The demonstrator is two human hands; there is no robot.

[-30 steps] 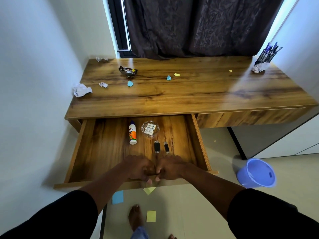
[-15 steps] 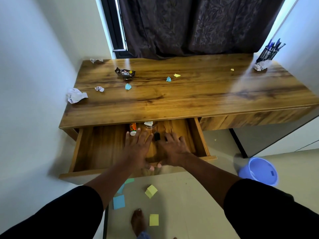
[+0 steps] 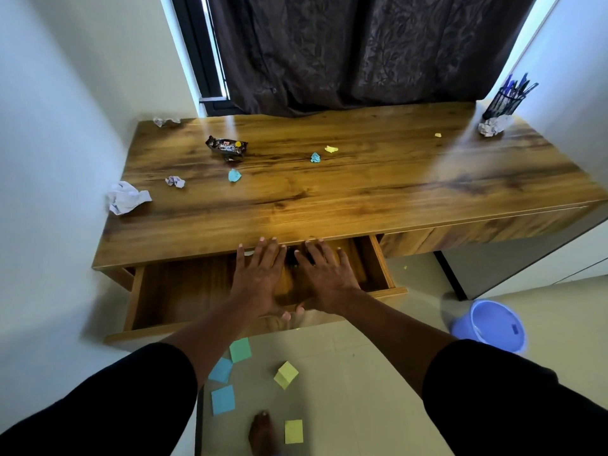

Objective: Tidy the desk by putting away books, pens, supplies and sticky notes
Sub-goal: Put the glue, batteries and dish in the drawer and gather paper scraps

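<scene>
Left hand (image 3: 260,278): fingers flat, grasping nothing — palm on the drawer (image 3: 158,301) front edge to push.
Right hand (image 3: 325,278): likewise flat and released.
Drawer: near-left, part open.
Sticky notes (image 3: 223,398): floor, near — uncollected.
Pen holder (image 3: 505,102): desk's far-right corner.

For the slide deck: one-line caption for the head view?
Left hand and right hand lie flat over the half-open drawer of the littered desk.
</scene>
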